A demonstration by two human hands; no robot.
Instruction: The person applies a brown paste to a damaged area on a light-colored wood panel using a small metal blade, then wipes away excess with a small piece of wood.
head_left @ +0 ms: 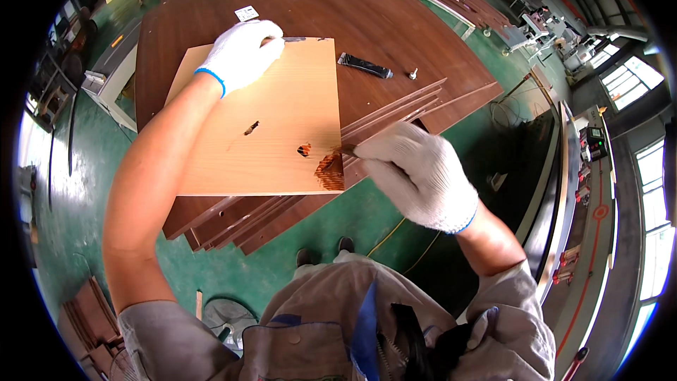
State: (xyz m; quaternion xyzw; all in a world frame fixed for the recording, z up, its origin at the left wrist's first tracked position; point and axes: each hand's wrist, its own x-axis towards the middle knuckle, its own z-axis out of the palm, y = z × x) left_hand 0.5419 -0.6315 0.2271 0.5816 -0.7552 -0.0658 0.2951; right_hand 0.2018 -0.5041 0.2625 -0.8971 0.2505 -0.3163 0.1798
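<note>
A light wood-coloured board (282, 109) lies on a stack of brown panels. My left hand (243, 53), in a white knit glove, curls its fingers at the board's far edge; part of its grip is hidden. Close to the board's right edge, my gloved right hand (419, 173) pinches a small dark-tipped tool (347, 149), mostly covered by the fingers. Beside its tip, a reddish-brown streaky smear (329, 171) covers the near right corner. A dark orange-brown dab (304, 149) and a smaller dark mark (252, 128) are on the board too.
A black squeeze tube (364, 65) and a small white cap-like piece (413, 73) lie on the brown panels (402, 35), right of the board. Beyond my left hand is a white label (246, 13). A long machine (596, 219) runs along the right.
</note>
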